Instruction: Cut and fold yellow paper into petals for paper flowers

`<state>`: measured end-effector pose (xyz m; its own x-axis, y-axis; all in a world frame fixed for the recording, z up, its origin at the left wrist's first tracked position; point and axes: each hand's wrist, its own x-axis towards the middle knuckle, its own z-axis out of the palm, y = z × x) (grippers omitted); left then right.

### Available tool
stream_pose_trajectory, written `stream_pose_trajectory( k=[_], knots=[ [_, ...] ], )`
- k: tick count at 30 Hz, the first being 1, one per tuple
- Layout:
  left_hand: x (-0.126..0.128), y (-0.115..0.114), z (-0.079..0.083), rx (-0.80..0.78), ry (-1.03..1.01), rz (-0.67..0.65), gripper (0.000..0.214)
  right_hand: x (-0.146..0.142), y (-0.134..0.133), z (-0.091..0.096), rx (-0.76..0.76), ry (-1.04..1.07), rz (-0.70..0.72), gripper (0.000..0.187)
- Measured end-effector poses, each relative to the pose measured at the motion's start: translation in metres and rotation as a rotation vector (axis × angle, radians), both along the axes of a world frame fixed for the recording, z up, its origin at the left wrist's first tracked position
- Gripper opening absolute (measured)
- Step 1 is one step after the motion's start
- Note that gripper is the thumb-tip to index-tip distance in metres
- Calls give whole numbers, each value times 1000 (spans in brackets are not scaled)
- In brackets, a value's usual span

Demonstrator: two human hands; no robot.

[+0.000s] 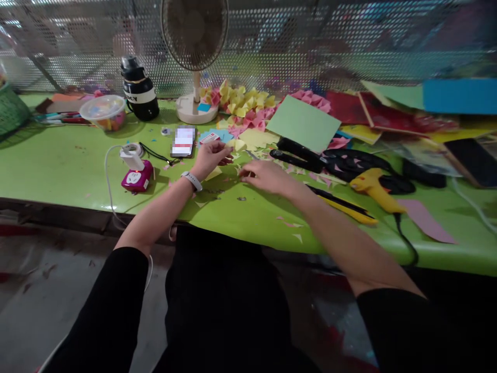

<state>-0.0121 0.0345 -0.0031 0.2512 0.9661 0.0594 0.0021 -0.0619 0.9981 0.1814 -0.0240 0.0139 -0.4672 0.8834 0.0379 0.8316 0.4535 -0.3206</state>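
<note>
My left hand (213, 157), with a white band on its wrist, is pinched on a small pale yellow paper piece (236, 145) above the green tabletop. To its right, my right hand (266, 176) hovers low with fingers curled together; whatever is between the fingertips, if anything, is hidden. Paper scraps (293, 167) in yellow and pink lie scattered beyond and beside my right hand. Behind the hands sit a pile of folded yellow paper flowers (244, 99) and pink ones (254, 122). A phone (184, 141) lies just left of my left hand.
On the left stand a magenta plug adapter (136, 177), a lidded plastic tub (104, 111) and a black bottle (140, 93). A fan (196, 103) stands at the back. Rightward lie a black long-handled tool (298, 154), a yellow cutter (345, 206), a yellow glue gun (375, 187) and coloured sheets (306, 123).
</note>
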Motion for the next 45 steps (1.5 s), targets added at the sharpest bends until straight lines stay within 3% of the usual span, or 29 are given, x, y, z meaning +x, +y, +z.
stream_pose_trajectory(
  k=[11,20,25,31,45],
  knots=[
    [1,0,-4,-15,22,-53,18,-4,1,-26,61,134,64,12],
    [2,1,-12,56,59,-165,25,27,-6,5,103,443,-41,14],
    [5,-2,-14,117,50,-276,23,38,-3,10,180,552,-48,18],
    [6,-8,-11,170,48,-356,29,36,-4,11,219,585,-2,18],
    [6,-12,-6,130,5,-345,31,37,-9,21,102,516,-30,23]
  ],
)
